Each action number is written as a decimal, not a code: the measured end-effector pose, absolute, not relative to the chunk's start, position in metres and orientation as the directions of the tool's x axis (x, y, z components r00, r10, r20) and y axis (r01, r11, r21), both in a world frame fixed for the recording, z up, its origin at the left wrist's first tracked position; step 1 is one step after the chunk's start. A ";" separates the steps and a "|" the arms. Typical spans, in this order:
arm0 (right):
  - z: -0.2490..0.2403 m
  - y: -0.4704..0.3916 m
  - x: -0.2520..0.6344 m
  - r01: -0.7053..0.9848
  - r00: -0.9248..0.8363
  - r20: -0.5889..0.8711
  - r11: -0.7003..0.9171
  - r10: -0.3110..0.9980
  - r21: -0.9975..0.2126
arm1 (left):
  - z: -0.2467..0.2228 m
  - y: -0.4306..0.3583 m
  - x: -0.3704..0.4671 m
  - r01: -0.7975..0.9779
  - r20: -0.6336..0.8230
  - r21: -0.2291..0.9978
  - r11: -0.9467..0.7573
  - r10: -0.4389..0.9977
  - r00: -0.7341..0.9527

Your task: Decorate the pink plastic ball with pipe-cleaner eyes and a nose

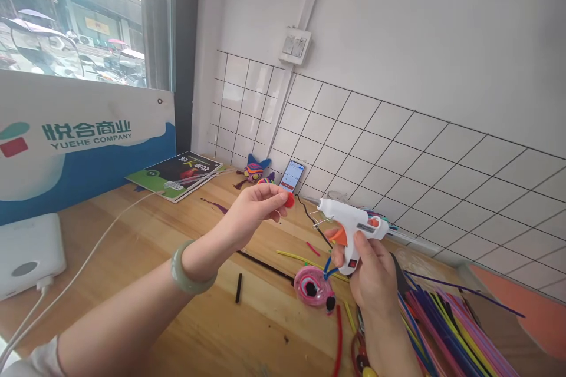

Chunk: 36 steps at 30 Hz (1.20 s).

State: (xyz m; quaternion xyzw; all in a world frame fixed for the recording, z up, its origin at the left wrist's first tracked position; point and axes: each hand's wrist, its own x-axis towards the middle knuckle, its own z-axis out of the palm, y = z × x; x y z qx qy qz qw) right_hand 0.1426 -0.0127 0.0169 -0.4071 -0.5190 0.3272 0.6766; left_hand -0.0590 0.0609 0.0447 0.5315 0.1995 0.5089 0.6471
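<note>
My left hand (260, 206) pinches a small round red piece (289, 200) between thumb and fingers, above the table. To its right, my right hand (369, 265) grips the handle of a white hot glue gun (354, 224) with an orange trigger. The nozzle points left toward the red piece; a small space seems to lie between them. Below the glue gun, a pink coiled piece (312, 285) with a black and white centre lies on the wood table (212, 318). A short black stick (239, 287) rests to the left of it.
Colourful pipe cleaners (451, 330) lie in a bundle at the right. Against the wall stand a phone (292, 177) and a colourful woven ornament (255, 169). A booklet (177, 174) lies at the back left. A white device (30, 253) with a cable (92, 247) sits at the left edge.
</note>
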 end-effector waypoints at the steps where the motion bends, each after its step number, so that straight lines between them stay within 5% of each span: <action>1: 0.017 -0.013 0.142 -0.006 0.256 0.446 0.462 0.858 -0.887 | 0.044 0.061 -0.059 -0.451 0.275 0.890 -0.069 0.871 0.407; 19: 0.018 -0.017 0.143 0.242 0.242 0.467 0.414 0.850 -0.878 | 0.044 0.061 -0.058 -0.383 0.268 0.918 -0.105 0.874 0.404; 36: 0.018 -0.016 0.144 0.260 0.232 0.490 0.432 0.840 -0.864 | 0.044 0.061 -0.055 -0.417 0.247 0.905 -0.084 0.902 0.354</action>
